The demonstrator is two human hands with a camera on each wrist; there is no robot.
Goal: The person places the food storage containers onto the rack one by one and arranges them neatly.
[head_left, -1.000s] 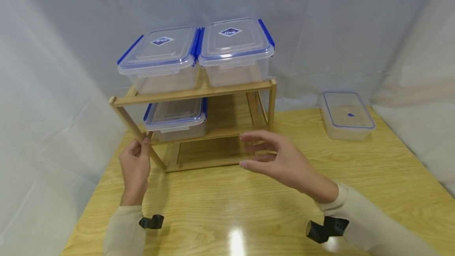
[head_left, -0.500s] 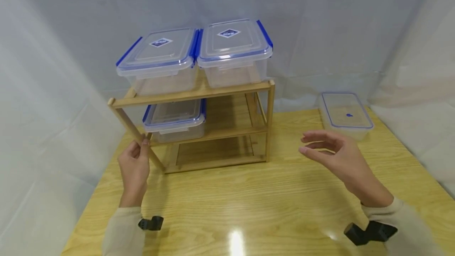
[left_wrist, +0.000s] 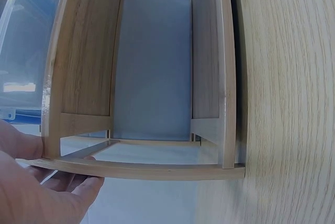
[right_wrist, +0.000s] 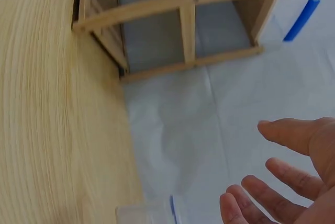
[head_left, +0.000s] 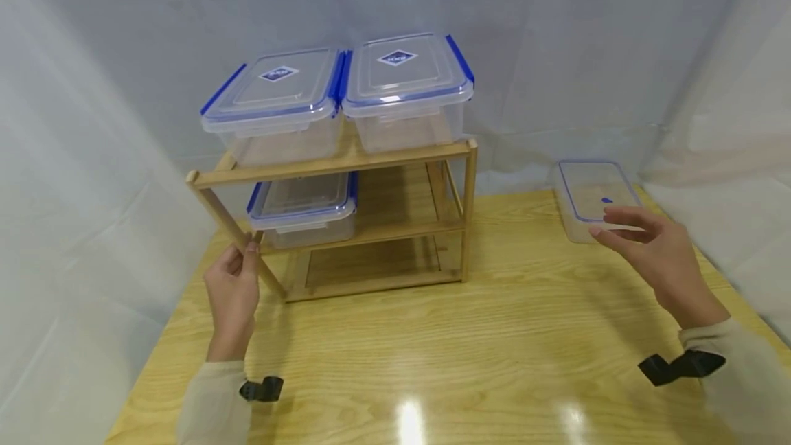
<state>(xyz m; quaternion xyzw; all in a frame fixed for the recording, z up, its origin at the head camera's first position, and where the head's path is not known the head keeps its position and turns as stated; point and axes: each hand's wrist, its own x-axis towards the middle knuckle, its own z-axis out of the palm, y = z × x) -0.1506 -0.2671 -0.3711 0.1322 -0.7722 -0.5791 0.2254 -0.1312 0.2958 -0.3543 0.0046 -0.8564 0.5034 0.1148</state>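
Observation:
A wooden three-tier rack (head_left: pixel 383 285) stands on the table at left. My left hand (head_left: pixel 233 290) grips its left front post (head_left: pixel 219 211) at the middle shelf; the left wrist view shows the thumb and fingers (left_wrist: pixel 86 190) around the post (left_wrist: pixel 157 171). Over on the right, a clear food container (head_left: pixel 583 191) with a blue-rimmed lid sits near the table's back edge. My right hand (head_left: pixel 664 253) hovers by its front right corner, partly covering it in the head view. The fingers are spread and loosely bent, with nothing between them. In the right wrist view only a corner of the container (right_wrist: pixel 140 213) shows.
Two larger lidded containers, one left (head_left: pixel 290 95) and one right (head_left: pixel 408 77), sit side by side on the rack's top. A smaller lidded container (head_left: pixel 303 208) occupies the middle shelf's left half. Pale cloth (head_left: pixel 556 53) hangs behind and beside the wooden table (head_left: pixel 371 356).
My right hand has moved from in front of the rack rightward and slightly farther away, to the container on the table. My left hand keeps its grip on the post.

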